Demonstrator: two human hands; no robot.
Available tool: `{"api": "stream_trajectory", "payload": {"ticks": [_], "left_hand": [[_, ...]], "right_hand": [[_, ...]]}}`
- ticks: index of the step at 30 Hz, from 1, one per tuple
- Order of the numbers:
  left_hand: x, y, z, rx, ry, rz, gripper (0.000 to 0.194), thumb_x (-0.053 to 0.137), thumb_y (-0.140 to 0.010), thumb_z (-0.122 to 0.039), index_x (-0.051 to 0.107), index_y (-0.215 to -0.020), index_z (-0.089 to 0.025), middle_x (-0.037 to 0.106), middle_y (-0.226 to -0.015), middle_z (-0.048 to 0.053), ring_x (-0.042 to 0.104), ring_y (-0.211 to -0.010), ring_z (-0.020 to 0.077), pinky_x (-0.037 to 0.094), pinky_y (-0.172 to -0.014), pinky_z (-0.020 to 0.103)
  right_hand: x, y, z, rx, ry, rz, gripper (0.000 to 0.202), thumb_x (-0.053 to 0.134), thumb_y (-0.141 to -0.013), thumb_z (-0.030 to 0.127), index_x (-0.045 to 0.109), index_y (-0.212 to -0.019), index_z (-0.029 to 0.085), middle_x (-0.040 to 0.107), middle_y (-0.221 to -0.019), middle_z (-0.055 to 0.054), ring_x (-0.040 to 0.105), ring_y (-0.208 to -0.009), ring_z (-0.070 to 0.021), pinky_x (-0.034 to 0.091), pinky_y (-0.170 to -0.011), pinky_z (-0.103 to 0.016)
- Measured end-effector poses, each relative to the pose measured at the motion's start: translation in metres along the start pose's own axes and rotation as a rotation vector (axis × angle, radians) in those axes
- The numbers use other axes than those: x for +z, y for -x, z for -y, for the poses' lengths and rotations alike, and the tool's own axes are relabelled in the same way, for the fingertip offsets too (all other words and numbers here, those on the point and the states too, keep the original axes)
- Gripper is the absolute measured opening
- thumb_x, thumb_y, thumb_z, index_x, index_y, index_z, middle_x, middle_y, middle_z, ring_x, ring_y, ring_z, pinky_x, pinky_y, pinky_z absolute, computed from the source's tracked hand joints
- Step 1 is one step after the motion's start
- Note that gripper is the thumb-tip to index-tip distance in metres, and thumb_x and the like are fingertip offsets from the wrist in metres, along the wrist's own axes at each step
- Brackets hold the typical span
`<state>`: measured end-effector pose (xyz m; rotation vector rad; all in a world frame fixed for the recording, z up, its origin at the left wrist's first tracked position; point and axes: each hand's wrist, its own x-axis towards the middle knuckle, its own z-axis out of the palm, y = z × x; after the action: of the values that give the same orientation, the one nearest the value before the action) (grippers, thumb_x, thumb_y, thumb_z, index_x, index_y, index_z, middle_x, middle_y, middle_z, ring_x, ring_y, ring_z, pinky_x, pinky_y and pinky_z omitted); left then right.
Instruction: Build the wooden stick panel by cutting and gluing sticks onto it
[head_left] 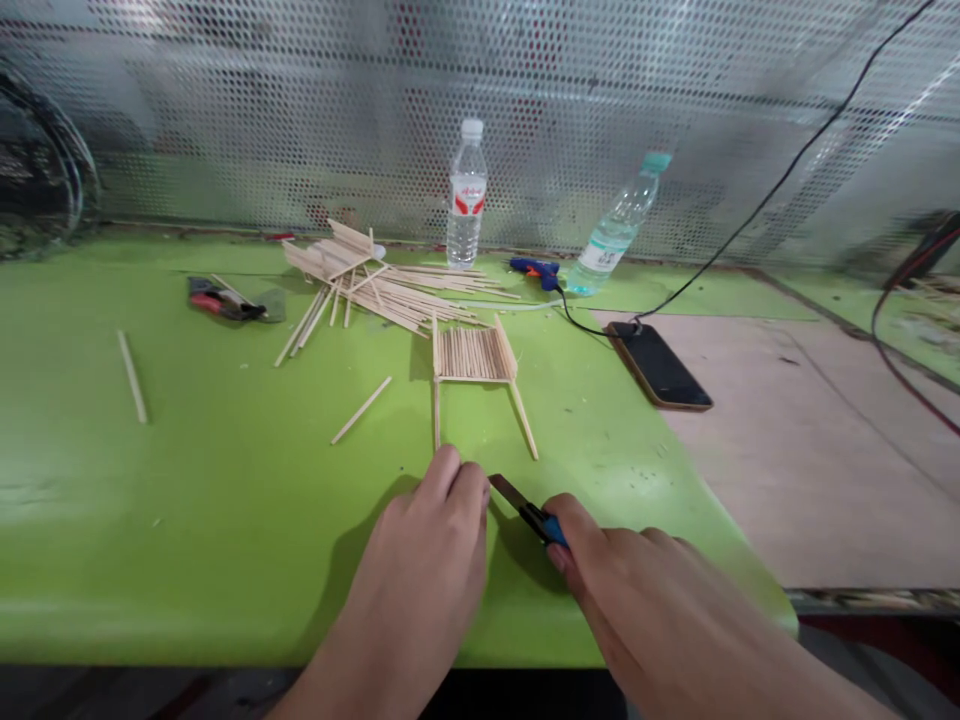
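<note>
My right hand (600,560) is wrapped round a blue and black utility knife (536,520). Its blade is out and points up and left, its tip close to the fingers of my left hand (442,535). Those left fingers are closed in a pinch low over the green surface; whatever they grip is hidden behind them. Just beyond both hands stands a small wooden stick model (472,356), with a row of sticks side by side and two long legs reaching toward me. A loose wooden stick (361,410) lies to its left.
Behind lie a stick pile (427,295) and a second stick model (334,255). Pliers (225,300) and another stick (133,377) are left. A clear bottle (467,200), a blue glue gun (536,270), a tilted bottle (616,230) and a phone (660,365) stand or lie farther right.
</note>
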<state>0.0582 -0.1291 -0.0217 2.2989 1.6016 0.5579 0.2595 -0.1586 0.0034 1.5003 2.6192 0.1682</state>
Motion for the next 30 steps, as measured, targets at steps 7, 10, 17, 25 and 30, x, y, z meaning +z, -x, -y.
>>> {"api": "stream_trajectory", "payload": {"ticks": [7,10,17,25,30], "left_hand": [[0.003,0.001,0.001,0.026,0.013,-0.064,0.024,0.044,-0.098,-0.008,0.063,-0.091,-0.021,0.065,-0.094,0.003,0.058,-0.057,0.0111,0.048,-0.053,0.027],[0.004,0.002,0.002,0.036,0.035,-0.092,0.025,0.042,-0.098,-0.009,0.064,-0.092,-0.021,0.065,-0.093,0.004,0.056,-0.055,0.011,0.047,-0.05,0.026],[0.007,0.004,0.004,0.024,0.069,-0.112,0.024,0.044,-0.098,-0.01,0.064,-0.095,-0.022,0.065,-0.094,0.003,0.058,-0.055,0.011,0.047,-0.05,0.027],[0.01,0.004,0.004,0.017,0.025,-0.06,0.025,0.043,-0.099,-0.006,0.063,-0.097,-0.02,0.067,-0.101,0.003,0.061,-0.055,0.0095,0.05,-0.051,0.026],[0.01,0.004,0.005,0.017,-0.009,-0.063,0.024,0.042,-0.099,-0.007,0.062,-0.097,-0.02,0.067,-0.104,0.002,0.06,-0.056,0.0095,0.051,-0.053,0.027]], "right_hand": [[-0.007,-0.004,0.005,-0.019,0.032,0.064,0.063,0.053,-0.065,0.005,0.054,-0.127,0.013,0.056,-0.051,0.002,0.053,-0.039,-0.0188,0.006,-0.048,-0.037],[-0.012,-0.012,0.007,0.002,0.023,0.105,0.056,0.057,-0.069,0.004,0.057,-0.125,0.012,0.058,-0.051,0.002,0.056,-0.04,-0.0202,0.006,-0.047,-0.036],[-0.01,-0.016,0.005,0.075,-0.08,0.117,0.039,0.054,-0.081,0.003,0.055,-0.118,0.015,0.056,-0.049,0.005,0.059,-0.039,-0.0209,0.007,-0.042,-0.033],[-0.017,-0.017,0.005,0.089,-0.153,0.149,0.033,0.047,-0.082,-0.001,0.055,-0.108,0.017,0.056,-0.047,0.005,0.06,-0.039,-0.0219,0.008,-0.04,-0.034],[-0.008,-0.012,0.007,0.043,-0.053,0.053,0.04,0.049,-0.08,0.001,0.054,-0.118,0.014,0.057,-0.048,0.005,0.06,-0.039,-0.0209,0.006,-0.044,-0.036]]}}
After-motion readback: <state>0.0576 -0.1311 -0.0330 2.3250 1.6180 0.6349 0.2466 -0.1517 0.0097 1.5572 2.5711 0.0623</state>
